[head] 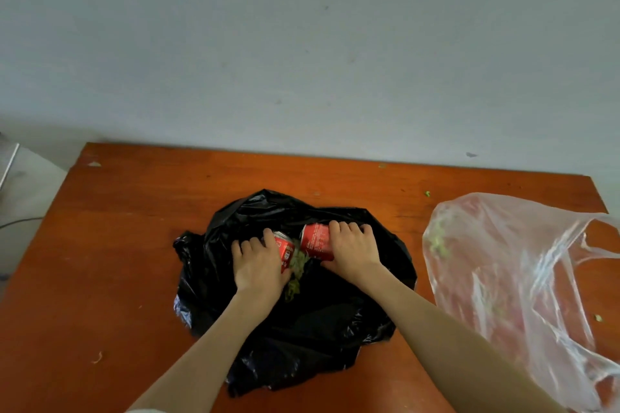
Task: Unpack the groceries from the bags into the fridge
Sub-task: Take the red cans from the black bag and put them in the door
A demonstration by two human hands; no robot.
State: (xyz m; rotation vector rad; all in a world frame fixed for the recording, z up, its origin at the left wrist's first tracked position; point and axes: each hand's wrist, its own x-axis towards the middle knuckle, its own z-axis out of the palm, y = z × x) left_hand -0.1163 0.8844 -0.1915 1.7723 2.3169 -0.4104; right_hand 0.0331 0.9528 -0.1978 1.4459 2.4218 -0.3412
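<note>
While both cans lie inside the black bag (295, 295) | left hand (258, 265) fingers curl round left can (285, 250) | right hand (352, 250) grips right can (315, 241) | lift straight up, clear of the greens (297, 270) between them

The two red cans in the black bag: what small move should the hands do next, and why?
Probably lift both cans straight up out of the black bag. The left hand already grips the left can and the right hand grips the right can. The bag lies open, and the green leaves between the cans seem loose.
</note>
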